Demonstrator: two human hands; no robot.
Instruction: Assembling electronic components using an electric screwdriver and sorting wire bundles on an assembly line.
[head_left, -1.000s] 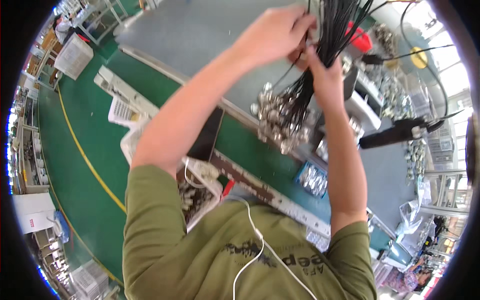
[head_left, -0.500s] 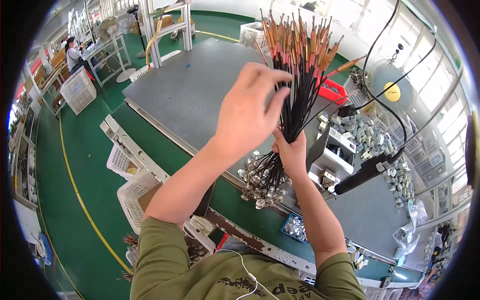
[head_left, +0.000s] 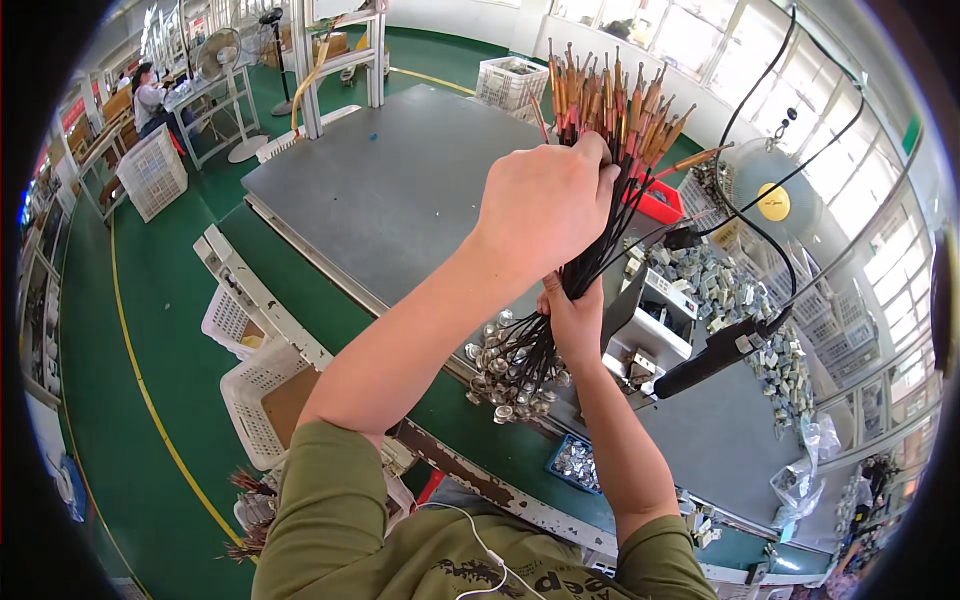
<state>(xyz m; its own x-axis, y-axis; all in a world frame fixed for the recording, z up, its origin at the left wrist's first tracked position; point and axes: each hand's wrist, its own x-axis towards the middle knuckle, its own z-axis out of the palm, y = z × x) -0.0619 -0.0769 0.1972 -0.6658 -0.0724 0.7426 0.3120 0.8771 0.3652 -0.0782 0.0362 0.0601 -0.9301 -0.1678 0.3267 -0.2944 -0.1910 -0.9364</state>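
A thick bundle of thin black cables [head_left: 590, 268] stands tilted in front of me. Copper-coloured ends with reddish sleeves [head_left: 610, 105] fan out at its top. Round silvery metal pieces [head_left: 498, 385] hang at its lower end, over the table's near edge. My right hand [head_left: 577, 318] is wrapped around the cables low down. Higher up, my left hand [head_left: 548, 205] is closed on the bundle just below the copper ends, its thumb and index finger showing against the cables. Its other fingers are hidden.
Right of the bundle are a white boxy device [head_left: 655, 312], a hanging black cylindrical tool [head_left: 708, 360] and piled metal parts [head_left: 735, 290]. A red tray [head_left: 658, 203] lies behind, a blue tray [head_left: 560, 462] nearer. White crates [head_left: 250, 415] stand at left; a person [head_left: 148, 100] sits far off.
My left hand has moved right and closed on the upper cables; its thumb and fingers were apart before. My right hand keeps its hold on the bundle.
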